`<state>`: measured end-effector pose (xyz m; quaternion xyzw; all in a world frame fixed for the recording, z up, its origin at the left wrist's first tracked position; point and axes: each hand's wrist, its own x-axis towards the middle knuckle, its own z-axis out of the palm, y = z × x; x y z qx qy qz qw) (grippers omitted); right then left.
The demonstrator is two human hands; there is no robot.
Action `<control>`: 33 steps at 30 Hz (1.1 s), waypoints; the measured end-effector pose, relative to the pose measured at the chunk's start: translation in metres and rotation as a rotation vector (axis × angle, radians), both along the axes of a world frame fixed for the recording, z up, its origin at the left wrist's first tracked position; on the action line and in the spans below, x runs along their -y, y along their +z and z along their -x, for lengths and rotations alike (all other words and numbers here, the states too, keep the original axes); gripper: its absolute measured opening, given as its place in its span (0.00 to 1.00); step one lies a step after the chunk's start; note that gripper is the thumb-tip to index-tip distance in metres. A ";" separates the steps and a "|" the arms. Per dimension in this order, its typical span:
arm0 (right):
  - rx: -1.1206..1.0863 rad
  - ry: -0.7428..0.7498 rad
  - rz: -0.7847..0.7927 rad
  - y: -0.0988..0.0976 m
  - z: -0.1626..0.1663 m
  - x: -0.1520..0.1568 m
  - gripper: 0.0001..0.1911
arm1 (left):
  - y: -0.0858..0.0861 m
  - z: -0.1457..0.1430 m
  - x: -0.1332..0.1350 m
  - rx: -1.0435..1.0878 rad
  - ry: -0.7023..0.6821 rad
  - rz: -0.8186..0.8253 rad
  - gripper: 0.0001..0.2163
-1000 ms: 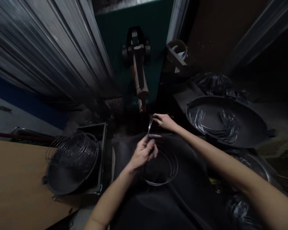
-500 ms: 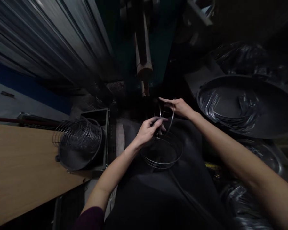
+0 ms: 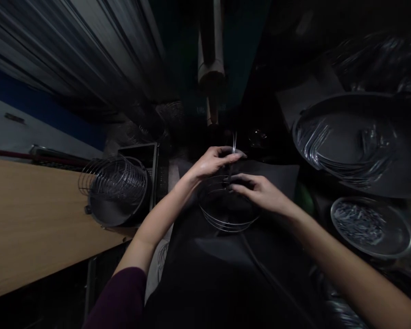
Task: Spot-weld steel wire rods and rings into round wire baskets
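Note:
In front of my lap is a round wire frame made of thin metal rings. My left hand is closed in a pinch above its far edge. Thin bent metal wires stick upward from between its thumb and fingers. Just below and to the right, my right hand has thumb and fingertips closed at the frame's far rim. Shadow hides exactly where those fingertips touch the wire.
A dark pan heaped with wire rings stands left by a wooden board. At right, a large pan holds bent wires, and a smaller bowl holds small metal pieces. A machine's cylindrical arm hangs ahead.
My right hand has come down from above the left hand to the frame's rim. My left hand has risen slightly, and the wires now stand upright in its pinch. The view has shifted slightly.

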<state>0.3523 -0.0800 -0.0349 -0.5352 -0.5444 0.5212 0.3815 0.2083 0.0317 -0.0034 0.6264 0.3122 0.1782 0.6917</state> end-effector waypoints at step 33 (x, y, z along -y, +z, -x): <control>-0.154 0.110 0.266 0.000 0.038 0.030 0.20 | -0.092 -0.027 -0.093 -0.431 -0.247 -0.668 0.13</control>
